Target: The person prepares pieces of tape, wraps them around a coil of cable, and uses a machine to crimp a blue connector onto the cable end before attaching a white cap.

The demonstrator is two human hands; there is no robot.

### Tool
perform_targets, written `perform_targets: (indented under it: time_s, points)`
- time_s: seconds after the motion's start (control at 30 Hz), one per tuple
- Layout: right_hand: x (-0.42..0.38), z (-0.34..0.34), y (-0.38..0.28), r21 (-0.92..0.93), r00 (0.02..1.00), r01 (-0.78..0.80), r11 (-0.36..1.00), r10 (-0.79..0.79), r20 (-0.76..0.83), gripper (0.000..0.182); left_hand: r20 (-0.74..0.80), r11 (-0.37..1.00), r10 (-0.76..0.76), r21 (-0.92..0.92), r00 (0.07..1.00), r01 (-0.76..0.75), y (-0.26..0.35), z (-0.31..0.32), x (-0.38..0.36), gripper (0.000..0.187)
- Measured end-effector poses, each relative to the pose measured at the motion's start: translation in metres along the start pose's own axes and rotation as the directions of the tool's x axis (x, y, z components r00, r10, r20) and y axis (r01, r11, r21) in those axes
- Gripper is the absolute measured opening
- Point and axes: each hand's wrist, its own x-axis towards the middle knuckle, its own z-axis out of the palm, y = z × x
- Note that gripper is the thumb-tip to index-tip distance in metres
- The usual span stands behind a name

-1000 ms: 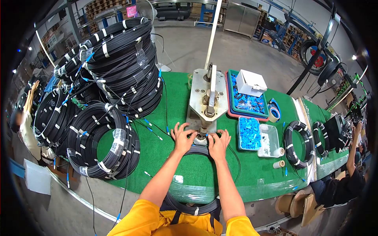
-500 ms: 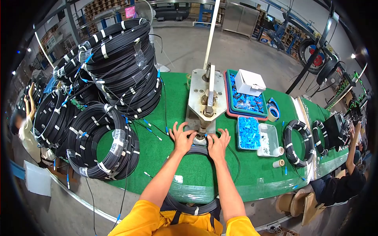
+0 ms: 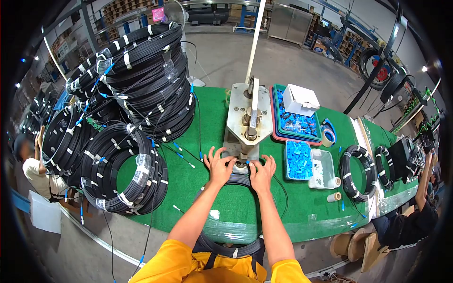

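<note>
At the foot of a metal hand press, my two hands face each other with fingertips close together. My left hand is closed in a pinch, its other fingers curved; what lies between the tips is hidden. My right hand pinches at a small blue connector by the base of the press. Below the wrists a coil of black cable rests on the green mat and hangs over the front edge. A loose cable end with a white tip lies left of my forearm.
Tall stacks of black cable coils stand on the left. To the right are a tray of blue parts, a white box, a bin of blue pieces and a tape roll. Other people sit at both sides.
My hands stay at the base of the press with almost no movement. The view has shifted very slightly, and the person at the left has moved a little.
</note>
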Motion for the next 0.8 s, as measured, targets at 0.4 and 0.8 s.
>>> perform_targets:
  time_s: [0.4, 0.8]
  points:
    - [0.0012, 0.0004, -0.0023, -0.026, 1.000, 0.003, 1.000, -0.003, -0.029, 0.016, 0.066, 0.997, 0.008, -0.075, 0.998, -0.003, -0.0019, -0.0049, 0.0012, 0.017]
    - [0.0028, 0.0014, -0.0026, -0.021, 0.999, -0.037, 0.999, 0.037, -0.033, 0.015, 0.059, 0.999, 0.034, -0.027, 0.998, -0.033, 0.0002, -0.0056, 0.0019, 0.014]
